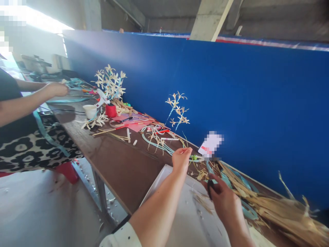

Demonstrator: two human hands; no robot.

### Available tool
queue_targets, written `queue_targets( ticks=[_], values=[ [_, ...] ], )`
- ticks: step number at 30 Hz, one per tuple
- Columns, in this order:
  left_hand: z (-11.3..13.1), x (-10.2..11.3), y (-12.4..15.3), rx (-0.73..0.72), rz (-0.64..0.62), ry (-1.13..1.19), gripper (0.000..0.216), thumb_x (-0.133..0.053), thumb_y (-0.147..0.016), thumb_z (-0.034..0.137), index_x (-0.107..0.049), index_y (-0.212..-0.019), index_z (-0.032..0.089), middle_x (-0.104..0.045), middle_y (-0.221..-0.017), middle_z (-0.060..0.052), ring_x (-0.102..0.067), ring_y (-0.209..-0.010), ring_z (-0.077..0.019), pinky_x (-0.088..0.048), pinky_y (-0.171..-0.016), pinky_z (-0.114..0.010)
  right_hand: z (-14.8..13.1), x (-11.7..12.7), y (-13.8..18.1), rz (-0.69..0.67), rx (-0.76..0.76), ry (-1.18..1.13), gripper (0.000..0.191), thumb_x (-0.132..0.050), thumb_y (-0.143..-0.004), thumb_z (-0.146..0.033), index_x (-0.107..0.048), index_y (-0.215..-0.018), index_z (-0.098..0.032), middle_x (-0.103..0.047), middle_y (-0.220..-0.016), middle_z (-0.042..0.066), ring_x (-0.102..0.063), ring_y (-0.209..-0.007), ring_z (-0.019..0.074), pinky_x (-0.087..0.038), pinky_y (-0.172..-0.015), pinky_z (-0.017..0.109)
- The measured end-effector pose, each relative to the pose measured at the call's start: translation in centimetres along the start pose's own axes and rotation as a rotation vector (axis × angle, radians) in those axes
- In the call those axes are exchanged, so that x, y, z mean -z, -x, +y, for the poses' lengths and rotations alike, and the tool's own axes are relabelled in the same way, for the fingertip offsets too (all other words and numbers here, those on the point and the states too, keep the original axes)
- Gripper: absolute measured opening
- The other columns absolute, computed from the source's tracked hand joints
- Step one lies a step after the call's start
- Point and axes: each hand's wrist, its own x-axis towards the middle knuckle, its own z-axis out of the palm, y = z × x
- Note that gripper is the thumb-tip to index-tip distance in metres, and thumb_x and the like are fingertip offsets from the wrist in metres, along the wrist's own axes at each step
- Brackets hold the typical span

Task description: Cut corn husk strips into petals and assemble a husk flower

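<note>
My left hand (182, 159) is closed in a pinch above the table's far side. What sits between its fingertips is too small to make out. Nearer to me, my right hand (226, 197) is wrapped round the black handle of what look like scissors (210, 189); the blades cannot be made out. Just beyond it lies a light blue ribbon (209, 167). Pale straw scraps (202, 174) and a small green piece (194, 157) are between the two hands. A white tray (160, 176) is under my forearms.
A bundle of dried husks (280, 212) lies at right. Pale flower sprigs (177, 109) stand against a blue partition (244, 96). Glue sticks (129, 135), a white cup (89, 111), a glue gun (102, 97) and a red spool (110, 110) are farther left, near another person's hand (58, 90).
</note>
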Motion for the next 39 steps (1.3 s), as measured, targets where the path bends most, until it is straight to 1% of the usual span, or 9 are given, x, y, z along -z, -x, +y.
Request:
queue_targets(
  ticks=[4, 9, 13, 17, 26, 28, 32, 37, 39],
  values=[
    [0.0, -0.1, 0.3, 0.012, 0.005, 0.012, 0.023, -0.07, -0.06, 0.033, -0.068, -0.072, 0.013, -0.062, -0.064, -0.003, -0.052, -0.057, -0.0089, -0.038, -0.054, -0.02, 2.6, 1.7, -1.2, 0.09, -0.195, 0.148, 0.034, -0.059, -0.063, -0.049, -0.058, -0.088, -0.026, -0.07, -0.075, 0.005, -0.063, -0.063, 0.0247, -0.039, -0.049, 0.03],
    [-0.1, -0.2, 0.9, 0.018, -0.014, -0.002, 0.024, -0.071, -0.06, 0.032, -0.068, -0.072, 0.012, -0.059, -0.06, -0.001, -0.049, -0.055, -0.0077, -0.037, -0.055, -0.02, 5.2, 3.2, -1.8, 0.011, -0.285, 0.267, 0.024, -0.058, -0.061, -0.048, -0.059, -0.072, -0.027, -0.065, -0.061, 0.005, -0.059, -0.054, 0.0246, -0.035, -0.046, 0.03],
    [0.0, -0.4, 1.3, 0.024, -0.037, -0.016, 0.022, -0.07, -0.06, 0.031, -0.066, -0.072, 0.012, -0.057, -0.061, 0.0, -0.046, -0.054, -0.0066, -0.035, -0.053, -0.019, 6.0, 3.8, -1.7, -0.058, -0.31, 0.208, 0.022, -0.057, -0.062, -0.048, -0.062, -0.064, -0.027, -0.064, -0.057, 0.004, -0.058, -0.052, 0.0223, -0.035, -0.047, 0.029],
    [0.0, -0.6, 1.5, 0.053, -0.066, -0.021, 0.021, -0.07, -0.06, 0.03, -0.065, -0.071, 0.012, -0.054, -0.057, 0.001, -0.042, -0.05, -0.0054, -0.032, -0.049, -0.019, 7.1, 3.5, -1.8, -0.04, -0.263, 0.13, 0.023, -0.059, -0.061, -0.045, -0.068, -0.068, -0.025, -0.064, -0.057, 0.003, -0.059, -0.056, 0.0216, -0.035, -0.048, 0.028],
    [-0.4, -0.5, 1.7, 0.057, -0.125, -0.1, 0.023, -0.069, -0.062, 0.03, -0.066, -0.075, 0.012, -0.052, -0.057, 0.002, -0.04, -0.049, -0.0049, -0.03, -0.046, -0.018, 9.0, 3.0, -2.0, -0.133, -0.18, -0.084, 0.035, -0.062, -0.061, -0.043, -0.072, -0.084, -0.019, -0.066, -0.062, 0.003, -0.059, -0.058, 0.0201, -0.037, -0.051, 0.027],
    [-0.5, -0.5, 1.8, 0.059, -0.13, -0.115, 0.025, -0.069, -0.061, 0.032, -0.066, -0.076, 0.012, -0.052, -0.057, 0.001, -0.041, -0.05, -0.0055, -0.03, -0.046, -0.018, 9.4, 3.0, -2.0, -0.141, -0.173, -0.155, 0.038, -0.062, -0.062, -0.044, -0.071, -0.089, -0.018, -0.068, -0.067, 0.004, -0.061, -0.061, 0.0207, -0.039, -0.053, 0.027],
    [-0.8, -0.6, 1.7, 0.031, -0.146, -0.13, 0.026, -0.07, -0.06, 0.033, -0.067, -0.076, 0.013, -0.056, -0.062, -0.001, -0.044, -0.054, -0.0063, -0.033, -0.048, -0.018, 9.8, 3.1, -2.0, -0.052, -0.191, -0.216, 0.038, -0.06, -0.065, -0.043, -0.068, -0.093, -0.018, -0.07, -0.081, 0.006, -0.063, -0.071, 0.0224, -0.041, -0.058, 0.028],
    [-1.2, -0.5, 1.4, 0.041, -0.168, -0.145, 0.025, -0.069, -0.061, 0.033, -0.068, -0.076, 0.013, -0.056, -0.063, 0.0, -0.042, -0.052, -0.0057, -0.031, -0.046, -0.018, 8.6, 3.3, -1.9, 0.1, -0.289, -0.12, 0.033, -0.06, -0.065, -0.041, -0.066, -0.09, -0.02, -0.071, -0.083, 0.005, -0.064, -0.079, 0.0234, -0.043, -0.066, 0.03],
    [-1.2, -0.5, 1.4, 0.045, -0.169, -0.153, 0.026, -0.07, -0.059, 0.034, -0.068, -0.076, 0.014, -0.056, -0.063, 0.0, -0.043, -0.053, -0.0059, -0.032, -0.047, -0.018, 7.9, 3.4, -1.8, 0.123, -0.315, -0.094, 0.03, -0.06, -0.066, -0.039, -0.067, -0.089, -0.021, -0.071, -0.083, 0.005, -0.064, -0.08, 0.0228, -0.043, -0.068, 0.03]
  ],
)
